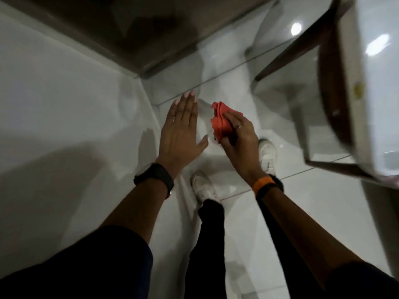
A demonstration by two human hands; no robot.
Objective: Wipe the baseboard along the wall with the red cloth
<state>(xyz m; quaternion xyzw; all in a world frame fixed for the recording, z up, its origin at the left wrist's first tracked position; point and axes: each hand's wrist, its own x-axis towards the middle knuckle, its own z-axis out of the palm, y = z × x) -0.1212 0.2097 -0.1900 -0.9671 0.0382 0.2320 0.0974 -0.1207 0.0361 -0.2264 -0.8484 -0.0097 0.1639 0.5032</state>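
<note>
Red cloth (223, 121) bunched in right hand (238, 137), left hand (180, 130) spread flat: crouch, press cloth flat to baseboard (172, 134) w/ long strokes.

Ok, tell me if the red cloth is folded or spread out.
Folded. The red cloth shows several stacked layered edges, gripped in the right hand; no part hangs spread open.

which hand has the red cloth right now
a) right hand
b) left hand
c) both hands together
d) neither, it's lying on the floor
a: the red cloth is bunched in the grip of the right hand, while the left hand is spread open and flat beside it, not touching the cloth.
</note>
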